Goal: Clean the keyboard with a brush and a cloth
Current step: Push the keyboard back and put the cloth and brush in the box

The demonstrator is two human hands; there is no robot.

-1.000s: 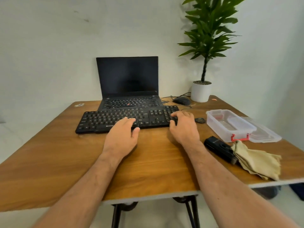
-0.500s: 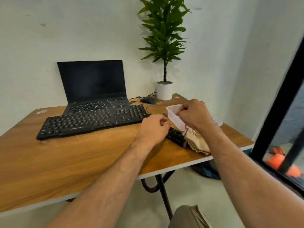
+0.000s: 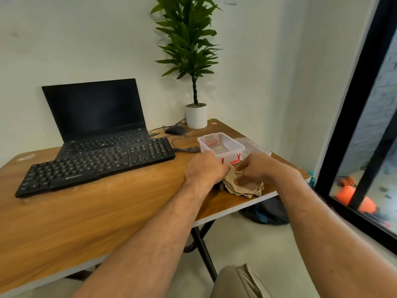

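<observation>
The black keyboard (image 3: 96,166) lies on the wooden table (image 3: 86,211) in front of the laptop. At the table's right edge is a crumpled beige cloth (image 3: 242,187). My right hand (image 3: 255,168) pinches the cloth's upper fold. My left hand (image 3: 204,171) is curled down at the cloth's left edge, over the black brush (image 3: 219,187). Only a dark end of the brush shows, under the cloth.
An open black laptop (image 3: 94,110) stands behind the keyboard, with a mouse (image 3: 176,130) and cable to its right. A clear plastic box (image 3: 221,147) with red clips sits just beyond my hands, its lid beside it. A potted plant (image 3: 196,116) fills the back corner.
Both hands left the keyboard and moved right to the cloth and brush. My view turned right. My right hand came down from the box rim onto the cloth.
</observation>
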